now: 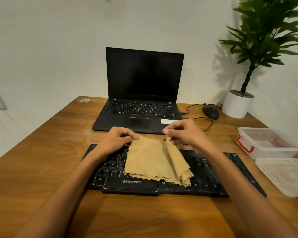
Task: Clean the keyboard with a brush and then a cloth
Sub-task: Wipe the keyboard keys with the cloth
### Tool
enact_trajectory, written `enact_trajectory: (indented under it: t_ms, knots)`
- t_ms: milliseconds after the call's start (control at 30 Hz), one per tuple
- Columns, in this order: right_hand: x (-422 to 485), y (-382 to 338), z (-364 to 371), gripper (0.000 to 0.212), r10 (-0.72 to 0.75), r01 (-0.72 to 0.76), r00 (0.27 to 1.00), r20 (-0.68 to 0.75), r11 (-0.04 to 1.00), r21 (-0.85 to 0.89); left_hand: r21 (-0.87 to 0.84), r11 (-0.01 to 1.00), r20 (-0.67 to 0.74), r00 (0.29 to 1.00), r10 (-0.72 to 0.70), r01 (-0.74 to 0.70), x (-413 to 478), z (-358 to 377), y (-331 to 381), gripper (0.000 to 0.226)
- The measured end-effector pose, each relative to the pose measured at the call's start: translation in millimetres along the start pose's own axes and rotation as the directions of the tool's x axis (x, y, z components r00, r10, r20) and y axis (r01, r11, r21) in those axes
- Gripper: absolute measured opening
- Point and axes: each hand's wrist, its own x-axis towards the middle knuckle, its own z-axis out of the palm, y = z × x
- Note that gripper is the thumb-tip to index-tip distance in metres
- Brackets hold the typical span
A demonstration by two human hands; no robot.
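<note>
Cloth (153, 162) lay draped over the middle of the keyboard (131, 185) on the table (41, 160). Left hand (118, 139) and right hand (184, 133), apart, each pinched its far edge. My call: fold it into a flat pad, then wipe row by row with light pressure.

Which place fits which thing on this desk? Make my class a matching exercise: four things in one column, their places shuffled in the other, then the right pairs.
Things
1. cloth
2. mouse
3. laptop
4. plant pot

Places
A. far right corner of the table
B. behind the keyboard, lid open
C. pinched by the left hand and right hand, draped over the keyboard
D. just right of the laptop, cable attached

Pairs: 1-C, 2-D, 3-B, 4-A
</note>
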Motion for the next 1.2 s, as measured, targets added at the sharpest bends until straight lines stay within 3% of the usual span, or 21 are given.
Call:
enact_trajectory:
  t_ms: [100,267,400,500,567,633,700,833,967,1067,1200]
  knots:
    - [5,-9,21,0.015,0.063,-0.082,0.994,0.092,0.973,0.216,-0.023,0.999,0.022,0.999,-0.036,0.036,-1,0,2,0.026]
    - [10,-20,51,0.016,0.155,-0.247,0.965,0.212,0.810,0.533,-0.161,0.982,0.088,0.993,-0.084,0.098,-4,-3,6,0.037]
    - [12,-22,68,0.006,0.187,-0.302,0.950,0.251,0.760,0.576,-0.222,0.962,0.086,0.986,-0.142,0.158,-7,-2,13,0.029]
    - [10,-20,72,0.019,0.162,-0.298,0.947,0.276,0.765,0.572,-0.172,0.972,0.081,0.985,-0.149,0.161,-9,-2,16,0.036]
    - [7,-19,69,0.018,0.126,-0.254,0.955,0.268,0.813,0.524,-0.074,0.990,0.084,0.990,-0.111,0.117,-7,-2,12,0.030]
    - [3,-17,59,0.018,0.072,-0.131,0.980,0.185,0.936,0.326,-0.050,0.993,0.091,0.991,-0.098,0.103,-5,-3,8,0.006]
    - [-2,-13,44,0.017,-0.041,0.036,0.995,0.089,0.998,0.061,-0.092,0.988,0.104,0.988,-0.114,0.123,-2,-4,5,0.017]
    - [-14,4,16,0.028,-0.220,0.257,0.963,0.157,0.923,-0.286,-0.086,0.992,0.145,0.986,-0.083,0.096,-4,-6,1,0.037]
    - [-27,23,-1,0.036,-0.266,0.389,0.902,0.342,0.844,-0.369,0.281,0.944,0.141,0.981,0.136,-0.172,-16,-14,0,0.047]
    - [-34,33,-4,0.040,-0.266,0.434,0.864,0.427,0.824,-0.365,0.277,0.908,0.259,0.935,0.243,-0.313,-32,-25,4,0.039]
    - [-36,36,-1,0.034,-0.308,0.468,0.851,0.425,0.813,-0.347,0.232,0.914,0.436,0.876,0.209,-0.333,-45,-31,-4,0.043]
